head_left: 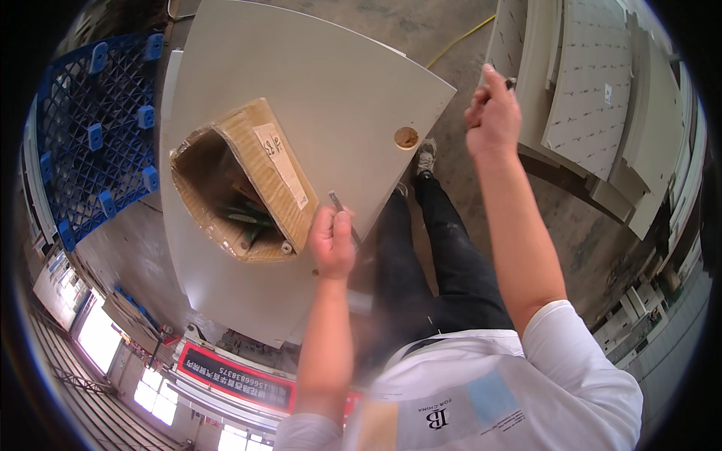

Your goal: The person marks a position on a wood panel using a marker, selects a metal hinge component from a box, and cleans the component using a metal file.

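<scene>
My left hand [333,244] is closed around a slim grey metal rod [335,200], which sticks out above the fist. This hand is just right of an open cardboard box [289,169], over the edge of a pale grey board. Raised out to the right, my right hand [496,116] has its fingers curled together. A small dark thing [511,83] shows at its fingertips, too small to name. Inside the box lie dark and green items [248,214], partly in shadow.
The large pale board [301,60] has a round hole [406,137] near its right corner. Stacked panels [590,83] stand at the far right. A blue plastic pallet [95,137] is at the left. A yellow cord [461,39] crosses the floor.
</scene>
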Demonstrator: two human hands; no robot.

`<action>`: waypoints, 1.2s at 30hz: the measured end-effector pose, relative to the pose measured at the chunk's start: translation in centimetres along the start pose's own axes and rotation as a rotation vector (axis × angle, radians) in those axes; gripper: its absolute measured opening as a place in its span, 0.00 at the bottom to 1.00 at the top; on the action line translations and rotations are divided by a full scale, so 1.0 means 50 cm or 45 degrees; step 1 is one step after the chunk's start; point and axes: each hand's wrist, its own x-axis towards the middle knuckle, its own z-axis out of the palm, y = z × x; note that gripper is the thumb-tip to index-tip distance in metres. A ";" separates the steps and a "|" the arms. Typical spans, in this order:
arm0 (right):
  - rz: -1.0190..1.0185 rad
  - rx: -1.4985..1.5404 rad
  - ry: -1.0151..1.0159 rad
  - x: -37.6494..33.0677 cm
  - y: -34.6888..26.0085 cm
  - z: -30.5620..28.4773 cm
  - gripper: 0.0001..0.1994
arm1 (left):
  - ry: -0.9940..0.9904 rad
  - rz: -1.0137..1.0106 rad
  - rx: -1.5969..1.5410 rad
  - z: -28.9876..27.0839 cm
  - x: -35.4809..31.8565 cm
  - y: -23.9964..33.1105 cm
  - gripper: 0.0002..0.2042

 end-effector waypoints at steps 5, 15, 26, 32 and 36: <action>-0.120 -0.240 -0.357 -0.011 -0.033 -0.107 0.08 | -0.021 -0.020 0.021 0.008 0.003 0.006 0.12; -0.125 -0.930 -0.941 -0.305 -0.037 -0.106 0.12 | -0.083 -0.124 0.239 0.015 -0.025 0.083 0.15; -0.473 -0.846 -1.302 -0.447 0.037 0.180 0.19 | 0.388 -0.067 -0.022 -0.202 -0.231 0.231 0.12; -0.406 -1.059 -1.127 -0.470 -0.038 0.066 0.14 | 0.607 0.374 0.170 -0.259 -0.096 0.349 0.12; -0.570 -1.766 -0.973 -0.422 -0.085 -0.167 0.13 | 0.318 0.263 0.476 -0.254 0.008 0.346 0.18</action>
